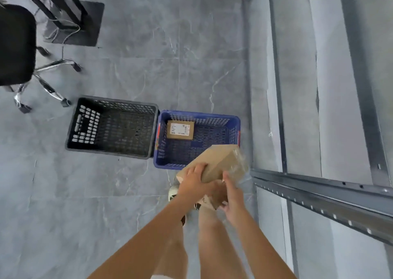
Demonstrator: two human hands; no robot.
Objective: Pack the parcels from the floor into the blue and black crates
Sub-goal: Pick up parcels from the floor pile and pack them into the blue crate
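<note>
A long brown cardboard parcel [221, 164], partly wrapped in clear tape, is held in the air over the near right corner of the blue crate [234, 119]. My left hand [194, 182] grips its near left side and my right hand [230, 195] holds its near end. Inside the blue crate lies a small brown parcel [180, 130] with a white label, at the far left. The black crate [74, 125] stands touching the blue one on its left, with nothing visible in it.
A black office chair [17, 45] on a chrome wheeled base stands at the far left. A black frame with a cable [70, 13] stands at the back. Grey metal shelving rails [319, 195] run along the right. My legs and shoes are below the parcel.
</note>
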